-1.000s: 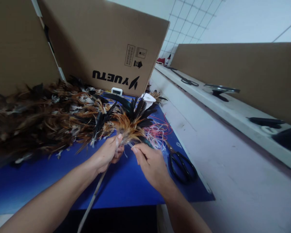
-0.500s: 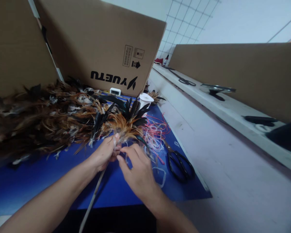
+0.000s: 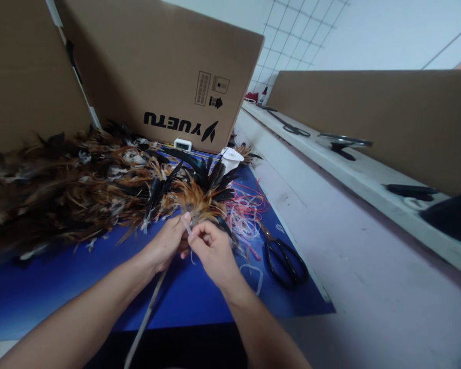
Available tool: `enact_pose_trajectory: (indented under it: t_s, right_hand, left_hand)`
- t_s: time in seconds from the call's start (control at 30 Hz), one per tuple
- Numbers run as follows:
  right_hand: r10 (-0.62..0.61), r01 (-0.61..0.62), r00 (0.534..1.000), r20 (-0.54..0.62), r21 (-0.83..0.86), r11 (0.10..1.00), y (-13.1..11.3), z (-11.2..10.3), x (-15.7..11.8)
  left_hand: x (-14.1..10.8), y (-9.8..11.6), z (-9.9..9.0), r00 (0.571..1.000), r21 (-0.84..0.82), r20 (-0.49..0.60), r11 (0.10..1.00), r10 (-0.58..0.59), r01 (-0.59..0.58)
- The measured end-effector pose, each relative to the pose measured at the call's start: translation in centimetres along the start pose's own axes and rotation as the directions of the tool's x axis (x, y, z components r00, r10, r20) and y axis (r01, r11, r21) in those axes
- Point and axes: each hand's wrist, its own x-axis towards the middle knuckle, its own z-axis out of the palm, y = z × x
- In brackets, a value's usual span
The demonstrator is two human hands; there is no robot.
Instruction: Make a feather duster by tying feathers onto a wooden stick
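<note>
My left hand [image 3: 169, 243] is closed round the base of a feather duster [image 3: 195, 199], where brown and black feathers fan out from a thin pale stick [image 3: 148, 315]. The stick runs down toward me. A translucent white strip [image 3: 186, 224] lies across the left thumb at the feather base. My right hand [image 3: 214, 252] pinches the strip's near end between thumb and forefinger, close beside the left hand. A thin tail of it dangles below the fingers. The left fingers are partly hidden behind the feathers and the right hand.
Loose feathers [image 3: 72, 189] heap on the left of the blue mat [image 3: 100, 287]. At the right lie tangled red and white strings [image 3: 248, 212] and black-handled scissors [image 3: 286, 261]. A white spool [image 3: 231, 159] and a small digital display [image 3: 182, 145] stand before the cardboard box [image 3: 157, 66].
My right hand has moved up and left to the feather base, and its fingers have closed on the white strip, now pulled out straight. The left hand stays nearly still.
</note>
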Motion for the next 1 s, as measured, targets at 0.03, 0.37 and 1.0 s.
enact_pose_trajectory:
  t_s: [0.03,0.37,1.0]
  right_hand:
    - [0.027,-0.027,1.0,0.002,0.065,0.998,-0.2,-0.2,0.1]
    - [-0.049,0.042,0.996,-0.076,-0.09,0.995,-1.8,-4.1,0.7]
    - [0.136,-0.097,0.986,0.098,-0.33,0.939,0.2,-4.8,0.7]
  left_hand:
    - [0.0,0.1,0.0,1.0,-0.008,0.011,1.0,-0.004,0.004]
    - [-0.1,0.4,0.1,0.998,-0.026,0.01,0.998,-0.061,0.061]
    - [0.1,-0.2,-0.2,0.995,-0.01,0.041,0.996,-0.087,0.087]
